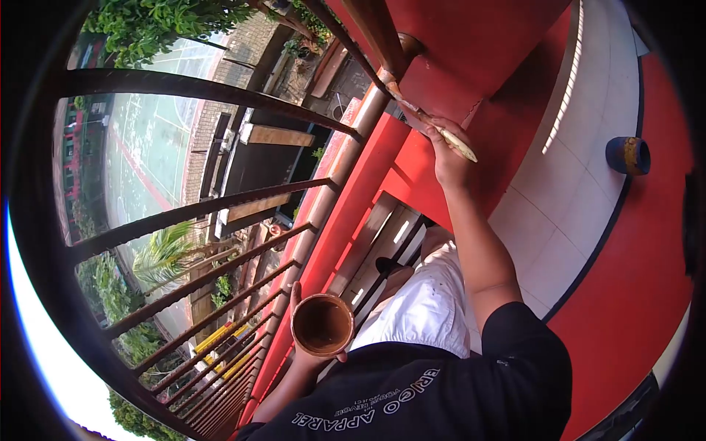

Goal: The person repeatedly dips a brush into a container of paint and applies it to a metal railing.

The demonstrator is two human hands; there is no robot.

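Note:
My right hand [446, 156] is closed around the pale handle of a paintbrush [460, 145]. The brush's bristle end points up and left, at or very near the brown rail by the foot of a thick post [379, 40]; whether it touches is hard to tell. Low in the view, my left hand [312, 361] grips a round cup [322, 325] with brown paint coating its inside. That cup is held close to my body, beside the brown metal railing [318, 213].
Dark bars [213, 206] run left from the rail, with a green court [151, 140] and plants beyond and below. A red ledge [323, 272] borders the rail. A blue pot with a yellow band [627, 156] stands right, near white tiles [548, 198] and red floor [625, 294].

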